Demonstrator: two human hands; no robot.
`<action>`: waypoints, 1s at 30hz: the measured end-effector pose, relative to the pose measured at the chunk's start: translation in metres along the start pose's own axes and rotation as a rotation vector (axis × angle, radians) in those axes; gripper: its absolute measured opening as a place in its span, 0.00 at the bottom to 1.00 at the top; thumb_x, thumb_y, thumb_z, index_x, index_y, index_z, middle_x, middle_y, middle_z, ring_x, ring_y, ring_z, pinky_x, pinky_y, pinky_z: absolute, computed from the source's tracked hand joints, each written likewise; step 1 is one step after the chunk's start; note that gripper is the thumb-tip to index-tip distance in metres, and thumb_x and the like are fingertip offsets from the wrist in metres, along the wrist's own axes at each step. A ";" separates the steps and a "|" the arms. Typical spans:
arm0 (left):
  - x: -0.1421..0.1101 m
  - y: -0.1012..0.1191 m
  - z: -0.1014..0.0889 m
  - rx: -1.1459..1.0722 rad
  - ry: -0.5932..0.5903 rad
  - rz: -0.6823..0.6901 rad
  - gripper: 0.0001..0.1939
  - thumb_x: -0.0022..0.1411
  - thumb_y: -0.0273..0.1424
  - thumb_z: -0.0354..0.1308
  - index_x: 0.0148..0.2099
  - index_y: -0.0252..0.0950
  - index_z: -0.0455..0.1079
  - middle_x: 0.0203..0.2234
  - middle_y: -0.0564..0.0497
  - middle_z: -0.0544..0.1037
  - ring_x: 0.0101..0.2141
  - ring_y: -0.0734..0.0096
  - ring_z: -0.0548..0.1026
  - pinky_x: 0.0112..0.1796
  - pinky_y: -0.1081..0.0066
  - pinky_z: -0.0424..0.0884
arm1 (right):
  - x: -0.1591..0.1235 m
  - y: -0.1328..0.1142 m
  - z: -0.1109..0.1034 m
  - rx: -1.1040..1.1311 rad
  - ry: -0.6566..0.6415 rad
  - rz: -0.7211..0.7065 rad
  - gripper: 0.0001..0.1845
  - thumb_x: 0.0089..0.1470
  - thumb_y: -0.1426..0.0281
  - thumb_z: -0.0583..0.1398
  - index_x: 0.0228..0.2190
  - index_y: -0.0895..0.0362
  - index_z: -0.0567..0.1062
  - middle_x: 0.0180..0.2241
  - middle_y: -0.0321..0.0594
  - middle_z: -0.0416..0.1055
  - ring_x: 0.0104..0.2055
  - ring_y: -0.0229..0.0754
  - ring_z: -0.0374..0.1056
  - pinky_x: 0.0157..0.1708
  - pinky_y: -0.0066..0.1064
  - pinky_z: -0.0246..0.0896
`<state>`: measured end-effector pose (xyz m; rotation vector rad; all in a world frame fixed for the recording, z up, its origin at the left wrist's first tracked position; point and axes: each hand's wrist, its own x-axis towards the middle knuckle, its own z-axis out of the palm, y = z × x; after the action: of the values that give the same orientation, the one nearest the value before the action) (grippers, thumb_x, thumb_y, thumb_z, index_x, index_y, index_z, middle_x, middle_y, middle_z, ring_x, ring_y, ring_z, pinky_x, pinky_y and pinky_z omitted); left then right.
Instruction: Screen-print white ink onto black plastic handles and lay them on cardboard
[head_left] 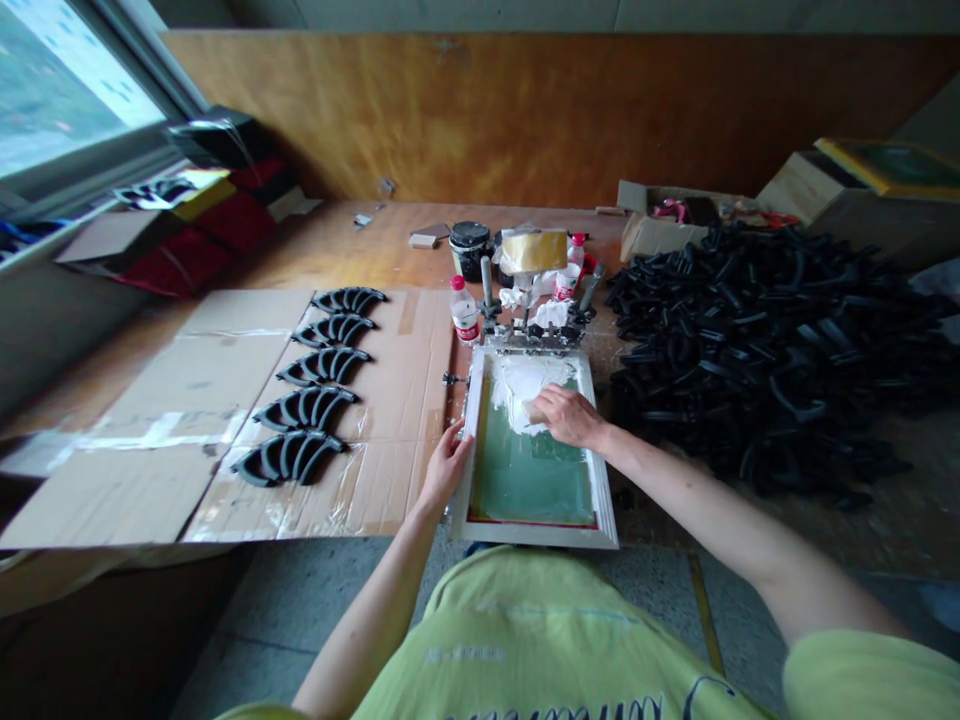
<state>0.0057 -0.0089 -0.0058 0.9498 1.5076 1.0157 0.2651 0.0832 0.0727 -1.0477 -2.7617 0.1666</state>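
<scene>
Looking at a counter with a heap of black parts right of frame, probably dumped there for reach. White-framed screen near centre, metal clamp up top, likely for alignment. Left hand at the left rim, maybe steadying, can't tell if gripping with the fingers. Right hand beside white paste, fingers apparently pinching a small tan scraper.

Your right hand is covering most of the tool it is gripping. Toward the right edge of the tabletop, heaped black pieces are hiding one another, while the picture's bottom is cutting off cursive lettering on your shirt.
</scene>
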 end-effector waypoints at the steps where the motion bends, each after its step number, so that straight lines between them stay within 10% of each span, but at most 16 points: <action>1: 0.000 0.001 0.000 0.000 0.002 0.001 0.36 0.57 0.49 0.60 0.62 0.36 0.64 0.35 0.49 0.78 0.33 0.68 0.74 0.33 0.72 0.68 | -0.005 -0.001 -0.002 0.012 -0.012 -0.055 0.11 0.51 0.81 0.55 0.33 0.60 0.75 0.35 0.47 0.73 0.43 0.48 0.65 0.43 0.35 0.59; 17: -0.010 0.022 0.002 -0.029 0.020 -0.018 0.39 0.53 0.50 0.62 0.61 0.33 0.66 0.30 0.51 0.77 0.28 0.71 0.72 0.28 0.74 0.66 | 0.004 -0.012 -0.001 0.119 0.100 0.079 0.08 0.57 0.72 0.59 0.39 0.58 0.76 0.37 0.44 0.74 0.42 0.46 0.67 0.44 0.34 0.61; 23: -0.024 0.077 -0.011 -0.123 -0.029 -0.020 0.34 0.55 0.53 0.60 0.58 0.38 0.69 0.29 0.52 0.77 0.23 0.74 0.71 0.23 0.76 0.64 | 0.054 0.052 -0.046 0.107 0.222 0.455 0.33 0.54 0.66 0.64 0.60 0.49 0.65 0.42 0.41 0.77 0.40 0.46 0.72 0.41 0.33 0.63; 30: 0.007 0.155 0.003 -0.400 0.052 0.352 0.28 0.52 0.55 0.60 0.43 0.37 0.74 0.39 0.48 0.79 0.35 0.69 0.77 0.34 0.73 0.73 | -0.018 0.100 -0.033 0.160 0.348 0.794 0.16 0.62 0.67 0.51 0.45 0.57 0.75 0.35 0.42 0.77 0.37 0.45 0.72 0.39 0.35 0.65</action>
<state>0.0169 0.0491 0.1380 0.9176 1.1347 1.5384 0.3496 0.1471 0.0855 -1.8525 -1.8708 0.2680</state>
